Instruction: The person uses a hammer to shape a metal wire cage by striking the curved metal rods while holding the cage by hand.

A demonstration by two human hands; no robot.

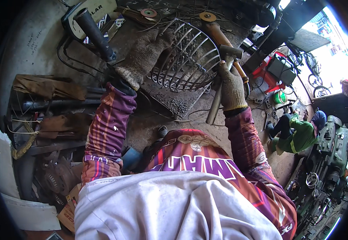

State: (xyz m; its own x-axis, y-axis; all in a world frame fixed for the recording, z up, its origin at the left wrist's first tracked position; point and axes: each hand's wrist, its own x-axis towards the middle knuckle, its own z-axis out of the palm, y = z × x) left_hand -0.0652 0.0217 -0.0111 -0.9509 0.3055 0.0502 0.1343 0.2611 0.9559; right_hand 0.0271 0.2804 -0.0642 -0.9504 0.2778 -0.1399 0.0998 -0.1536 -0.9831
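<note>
A curved grille of welded metal bars (194, 52) stands tilted on a small metal worktop (174, 105) crusted with dark bits. My left hand (145, 56), in a dirty knit glove, is closed at the grille's left side; its fingertips are partly hidden. To the right of the grille, my right hand (233, 86), gloved too, is wrapped round the handle of a hammer (216, 105). The hammer's cylindrical head (231, 51) shows just above that hand, and its long metal handle slants down toward me.
Beyond the grille lie an orange angle grinder (218, 35) and another grinder with a reddish disc (148, 13). A dark pipe (94, 34) stands at left. Cables cross the floor. At right, a person in green (302, 136) crouches beside a lathe-like machine (334, 148), near a red stool (266, 76).
</note>
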